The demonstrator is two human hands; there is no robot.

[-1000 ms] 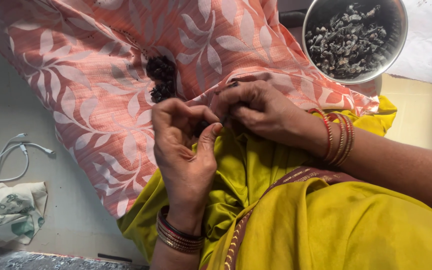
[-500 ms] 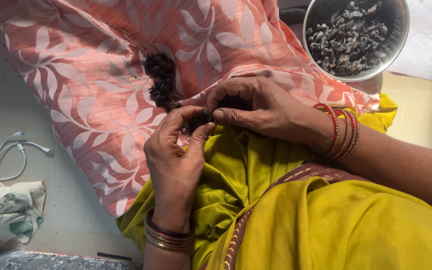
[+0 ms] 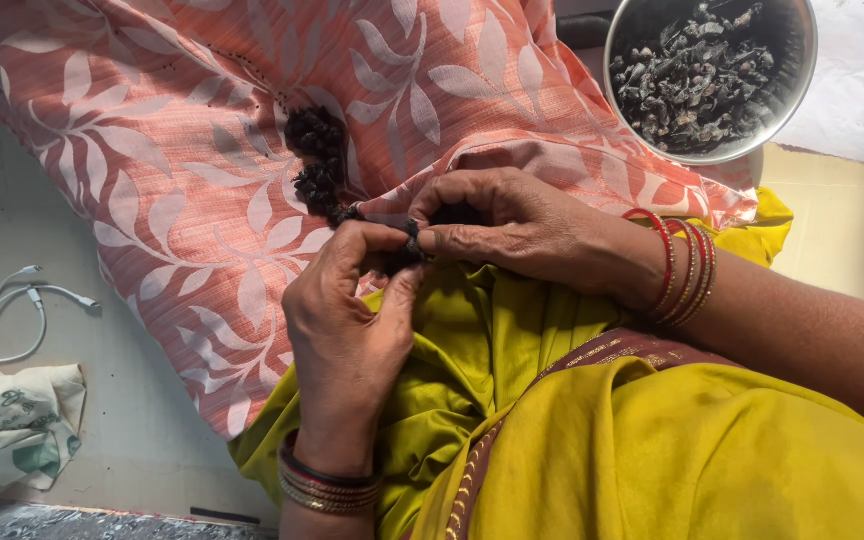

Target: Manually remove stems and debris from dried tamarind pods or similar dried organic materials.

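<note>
Cable: a white cable (image 3: 14, 312) lay looped on the pale floor (image 3: 142, 420) at the far left of my view.
Cloth bag: a crumpled cream bag (image 3: 10, 425) with green printing sat just below the cable, its contents hidden from me.
Pink cloth: a salmon cloth (image 3: 172, 160) with a pale leaf pattern spread across my lap and served as my holding surface.
Pile on the cloth: a small heap of dark dried pieces (image 3: 318, 165) rested on the pink cloth, just above my fingertips.
Left hand: my left hand (image 3: 347, 330) came up from below, thumb and fingers pinched together on a small dark piece (image 3: 410, 240).
Right hand: my right hand (image 3: 507, 225) reached in from the right, its fingertips closed on the same dark piece, touching my left thumb.
Garment: yellow-green fabric (image 3: 652, 450) with a maroon border covered my knees under both hands.
Bangles: red and gold bangles (image 3: 682, 265) circled my right wrist; darker ones (image 3: 327, 485) circled my left.
Steel bowl: a round metal bowl (image 3: 709, 75) stood at the upper right, well apart from my hands.
Bowl contents: it held a thick layer of dark, shrivelled pieces much like those on the cloth.
</note>
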